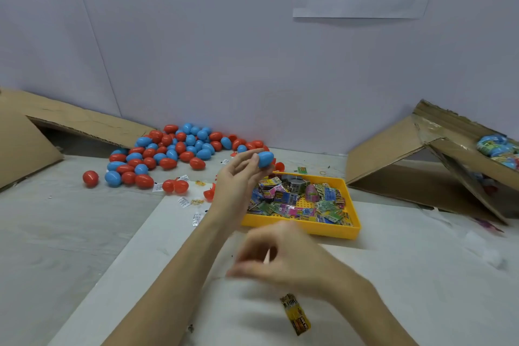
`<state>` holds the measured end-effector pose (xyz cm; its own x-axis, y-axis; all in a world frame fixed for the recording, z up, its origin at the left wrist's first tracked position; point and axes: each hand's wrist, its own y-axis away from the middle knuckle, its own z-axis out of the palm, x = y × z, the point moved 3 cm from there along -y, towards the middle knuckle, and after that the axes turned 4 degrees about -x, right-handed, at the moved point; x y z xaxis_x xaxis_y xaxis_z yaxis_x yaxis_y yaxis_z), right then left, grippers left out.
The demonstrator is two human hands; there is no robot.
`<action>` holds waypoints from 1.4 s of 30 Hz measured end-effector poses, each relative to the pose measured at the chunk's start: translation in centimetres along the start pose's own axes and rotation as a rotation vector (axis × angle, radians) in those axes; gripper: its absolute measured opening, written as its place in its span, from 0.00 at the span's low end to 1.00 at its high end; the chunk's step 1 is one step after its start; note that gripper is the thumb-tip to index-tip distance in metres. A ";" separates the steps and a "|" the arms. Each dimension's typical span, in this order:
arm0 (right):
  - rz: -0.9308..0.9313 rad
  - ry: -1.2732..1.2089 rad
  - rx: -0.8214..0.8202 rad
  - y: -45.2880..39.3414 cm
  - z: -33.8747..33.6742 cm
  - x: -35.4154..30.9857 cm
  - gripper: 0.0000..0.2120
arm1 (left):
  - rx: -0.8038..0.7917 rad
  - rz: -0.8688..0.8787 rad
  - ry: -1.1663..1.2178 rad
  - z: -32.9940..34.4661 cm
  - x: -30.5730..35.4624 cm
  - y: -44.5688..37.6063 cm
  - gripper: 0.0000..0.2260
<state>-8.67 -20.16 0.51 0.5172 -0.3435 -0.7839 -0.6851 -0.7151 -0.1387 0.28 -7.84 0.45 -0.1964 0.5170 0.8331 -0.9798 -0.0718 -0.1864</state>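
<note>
Yellow printed film sleeve point(296, 314) is seen by the wrist of the blurred right hand point(280, 255), long axis near-to-far, grip there not readable, while the blue plastic egg point(265, 159) is pinched aloft by fingertips of the left hand point(238, 177), well beyond & left of it, over the white bench point(421, 275).

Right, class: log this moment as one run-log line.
left hand: holds blue egg near yellow tray | right hand: blurred, grip unclear | yellow packet: beside right wrist | egg pile: by wall
</note>
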 end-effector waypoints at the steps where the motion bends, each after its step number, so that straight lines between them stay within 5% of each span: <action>1: -0.004 0.006 -0.102 -0.1 1.4 -0.3 0.11 | 0.014 0.006 0.022 -0.2 0.2 -0.3 0.08; 5: -0.071 -0.027 -0.228 -0.5 4.4 -1.4 0.11 | 0.041 0.015 0.061 -1.0 0.6 -1.0 0.11; 11: -0.085 -0.063 -0.181 -0.7 5.6 -2.0 0.04 | 0.056 0.032 0.074 -1.7 0.8 -1.5 0.11; 25: -0.034 -0.094 -0.149 -1.0 5.6 -1.0 0.04 | 0.049 0.046 0.034 -2.1 0.9 -1.7 0.10; 37: 0.084 0.422 0.429 0.0 -2.4 2.4 0.05 | -0.025 0.025 -0.050 -1.8 0.8 -1.0 0.14; 42: 0.124 0.481 0.335 0.3 -3.4 3.4 0.03 | -0.097 0.022 -0.120 -1.2 0.6 -0.3 0.11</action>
<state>-5.33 -23.59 -0.11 0.5435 -0.7053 -0.4551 -0.8393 -0.4480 -0.3081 0.53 -6.46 0.39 -0.2263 0.4104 0.8834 -0.9683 0.0036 -0.2497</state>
